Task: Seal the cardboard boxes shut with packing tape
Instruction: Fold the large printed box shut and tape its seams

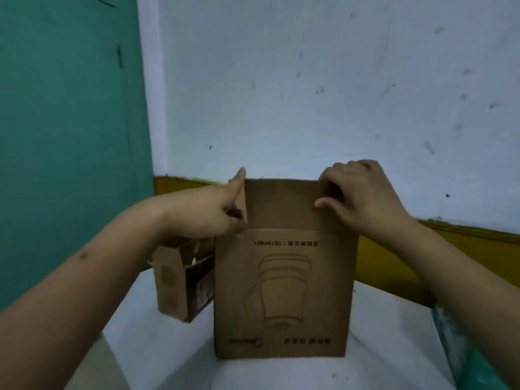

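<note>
The small box (180, 280) stands open on the bench (380, 333). My left hand (213, 209) pinches the raised flap (281, 204) of the big box (284, 291) mid-bench; my right hand (363, 195) grips its other corner. No tape in sight: I judge nothing sealed yet.

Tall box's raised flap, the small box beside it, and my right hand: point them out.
raised flap (281, 204): head view, middle of its face.
small box (171, 282): head view, its near side panel.
right hand (365, 192): head view, back of the hand.
</note>
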Action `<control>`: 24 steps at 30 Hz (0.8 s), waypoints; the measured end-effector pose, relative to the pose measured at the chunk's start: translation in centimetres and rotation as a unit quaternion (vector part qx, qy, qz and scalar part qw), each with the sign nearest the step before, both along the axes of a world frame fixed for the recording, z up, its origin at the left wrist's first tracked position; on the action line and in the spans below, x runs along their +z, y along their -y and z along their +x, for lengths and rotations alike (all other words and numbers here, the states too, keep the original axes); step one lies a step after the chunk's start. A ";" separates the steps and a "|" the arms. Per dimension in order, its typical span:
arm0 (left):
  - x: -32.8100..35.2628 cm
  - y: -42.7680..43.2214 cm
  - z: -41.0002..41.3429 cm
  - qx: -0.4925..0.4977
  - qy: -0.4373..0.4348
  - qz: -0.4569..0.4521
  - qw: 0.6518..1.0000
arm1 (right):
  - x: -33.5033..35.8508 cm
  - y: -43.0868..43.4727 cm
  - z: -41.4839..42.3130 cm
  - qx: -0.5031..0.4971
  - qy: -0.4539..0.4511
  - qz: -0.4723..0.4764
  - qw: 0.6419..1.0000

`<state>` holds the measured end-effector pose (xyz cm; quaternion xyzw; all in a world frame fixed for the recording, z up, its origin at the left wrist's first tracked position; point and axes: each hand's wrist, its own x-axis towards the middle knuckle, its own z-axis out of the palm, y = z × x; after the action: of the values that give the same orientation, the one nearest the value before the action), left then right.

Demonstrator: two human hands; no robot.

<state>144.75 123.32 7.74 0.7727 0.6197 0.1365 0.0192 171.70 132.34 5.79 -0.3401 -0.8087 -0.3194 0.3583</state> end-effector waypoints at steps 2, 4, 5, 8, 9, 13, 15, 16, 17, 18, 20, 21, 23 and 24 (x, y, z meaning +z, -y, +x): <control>-0.8 0.4 0.9 -0.055 0.048 0.084 0.994 | -1.2 1.2 1.6 -0.019 0.014 0.054 0.998; -1.4 0.6 2.0 -0.103 0.106 0.125 0.981 | -2.0 2.4 3.6 -0.040 0.038 0.079 0.995; -1.5 0.6 2.5 -0.116 0.141 0.131 0.974 | -2.1 3.1 4.4 -0.048 0.045 0.087 0.994; -1.3 0.4 4.1 -0.142 0.274 0.111 0.945 | -1.4 5.1 6.7 -0.078 0.045 0.057 0.994; -1.2 0.3 4.5 -0.143 0.321 0.100 0.931 | -0.9 5.8 7.2 -0.086 0.036 0.022 0.995; -2.0 0.1 6.7 -0.146 0.476 0.029 0.867 | 0.7 7.3 8.1 -0.091 -0.023 -0.105 0.990; -3.0 0.1 7.6 -0.139 0.528 0.018 0.838 | 0.3 7.5 7.2 -0.090 -0.029 -0.117 0.989; -3.4 0.0 7.9 -0.136 0.552 0.019 0.823 | 0.1 7.4 6.6 -0.095 -0.023 -0.109 0.989; -3.9 0.0 8.1 -0.136 0.575 0.020 0.806 | -0.1 7.3 5.9 -0.102 -0.020 -0.100 0.990; -4.3 -0.1 8.2 -0.135 0.599 0.021 0.789 | -0.1 7.1 5.5 -0.108 -0.023 -0.097 0.989; -4.9 -0.2 8.2 -0.136 0.639 0.017 0.757 | 0.3 6.6 5.2 -0.110 -0.043 -0.113 0.986; -5.1 -0.3 8.3 -0.136 0.647 0.019 0.750 | 0.5 6.4 5.1 -0.105 -0.055 -0.125 0.985; -5.5 -0.3 8.7 -0.123 0.632 0.046 0.763 | 0.6 6.3 4.9 -0.091 -0.072 -0.138 0.984; -5.6 -0.3 8.9 -0.114 0.615 0.069 0.777 | 0.5 6.4 4.8 -0.088 -0.074 -0.136 0.984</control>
<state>153.63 123.62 2.10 0.5888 0.3721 0.6217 0.3582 176.47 125.98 6.29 -0.4779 -0.7830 -0.2106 0.3380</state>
